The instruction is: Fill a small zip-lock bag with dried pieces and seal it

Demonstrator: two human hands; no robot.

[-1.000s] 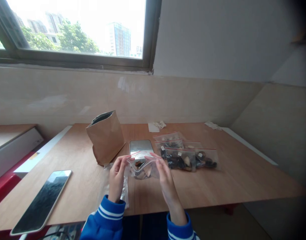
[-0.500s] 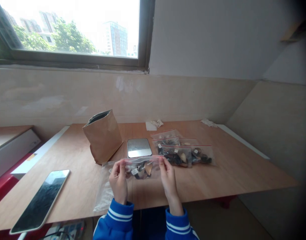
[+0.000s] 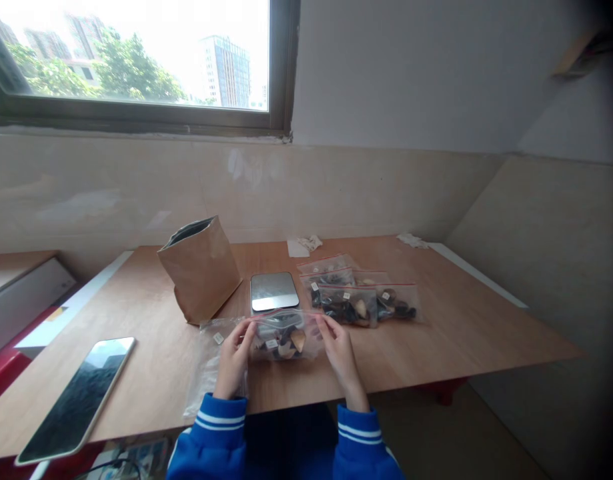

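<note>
A small clear zip bag with a red seal strip holds dark and tan pieces. It lies on the wooden table between my hands. My left hand pinches its left top corner and my right hand pinches its right top corner. Under my left hand lies a stack of empty clear bags. Just behind the held bag sits a small flat scale with a metal top.
Several filled zip bags lie to the right of the scale. An open brown paper bag stands at the back left. A tablet lies near the front left edge. Crumpled tissues lie by the wall.
The bag's mouth was spread open a second ago; now it is pulled flat along the seal and lowered onto the table. Both hands have moved down with it.
</note>
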